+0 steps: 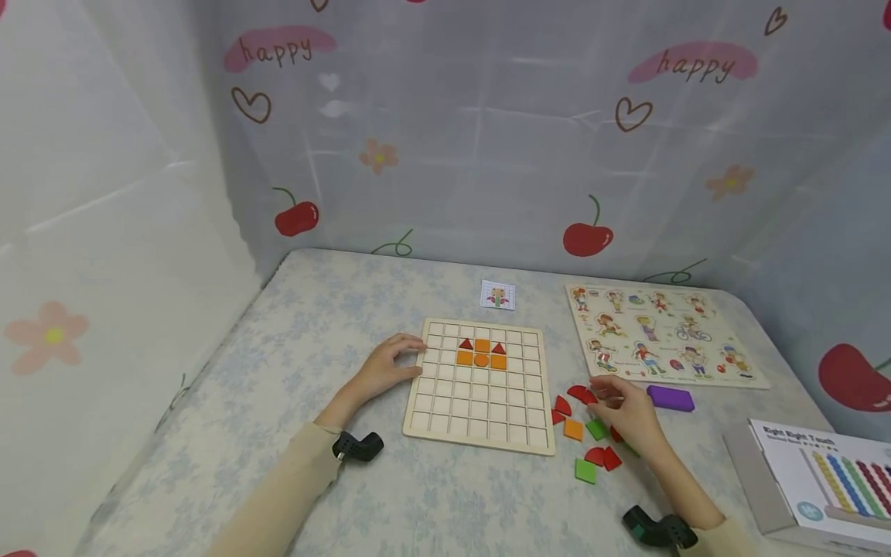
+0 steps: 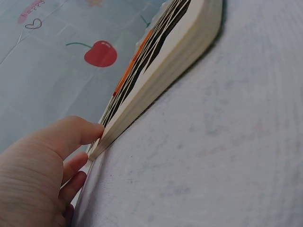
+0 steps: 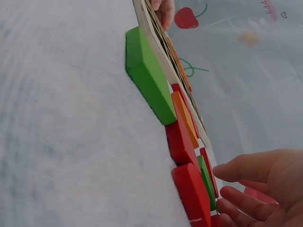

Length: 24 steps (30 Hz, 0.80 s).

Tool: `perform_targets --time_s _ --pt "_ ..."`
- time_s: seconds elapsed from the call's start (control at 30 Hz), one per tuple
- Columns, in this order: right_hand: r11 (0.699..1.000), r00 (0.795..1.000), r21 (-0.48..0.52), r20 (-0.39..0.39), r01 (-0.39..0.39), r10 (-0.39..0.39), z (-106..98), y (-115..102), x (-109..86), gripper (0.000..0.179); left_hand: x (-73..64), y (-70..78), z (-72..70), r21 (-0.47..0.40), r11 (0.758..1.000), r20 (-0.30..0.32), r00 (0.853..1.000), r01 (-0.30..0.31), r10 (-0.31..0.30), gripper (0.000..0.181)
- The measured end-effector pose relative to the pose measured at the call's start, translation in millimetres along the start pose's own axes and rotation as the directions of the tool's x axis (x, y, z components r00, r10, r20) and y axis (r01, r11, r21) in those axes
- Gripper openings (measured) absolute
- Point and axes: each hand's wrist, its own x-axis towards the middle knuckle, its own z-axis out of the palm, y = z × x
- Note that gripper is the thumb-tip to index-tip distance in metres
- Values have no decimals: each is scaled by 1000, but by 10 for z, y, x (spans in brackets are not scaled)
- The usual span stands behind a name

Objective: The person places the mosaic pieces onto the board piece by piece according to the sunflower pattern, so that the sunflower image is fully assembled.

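Note:
My left hand (image 1: 387,366) touches the left edge of a wooden grid board (image 1: 479,441), with thumb and fingertips against its side in the left wrist view. On the board lie two red triangles (image 1: 465,345), several orange squares (image 1: 482,346) and an orange circle (image 1: 481,360). My right hand (image 1: 626,410) is over the loose pieces right of the board, fingertips close to red quarter-circle pieces (image 1: 577,392); contact cannot be told. In the right wrist view its thumb and fingers stand apart. Around it lie an orange square (image 1: 574,430), a green square (image 1: 585,470) and more red pieces (image 1: 612,459).
A small pattern card (image 1: 498,295) lies behind the board. To the back right is a picture puzzle board (image 1: 661,333), with a purple block (image 1: 670,398) at its front edge. A white box (image 1: 814,480) stands at the right. Printed curtains (image 1: 445,155) enclose the table.

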Motion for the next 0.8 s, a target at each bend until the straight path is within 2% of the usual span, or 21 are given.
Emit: perform_targets --time_s 0.07,0.33,0.6,0.7,0.8 --pt "1000 1000 -6 -3 0 0 9 -6 -5 39 17 -48 6 -4 1000 -4 1000 2 -2 42" --pt "1000 1000 -16 -8 -18 18 47 -49 -54 41 9 -46 -7 -1 1000 -1 1000 -5 5 40" --pt "999 999 -31 -45 23 -25 110 -85 -79 38 16 -50 -17 8 1000 -4 1000 -15 15 40" --pt "999 998 -17 -27 51 -51 141 -97 -89 35 15 -47 -10 -5 1000 -6 1000 -15 15 40" --pt "997 997 20 29 76 -76 167 -110 -104 35 15 -39 5 -9 1000 -15 1000 -12 11 40"
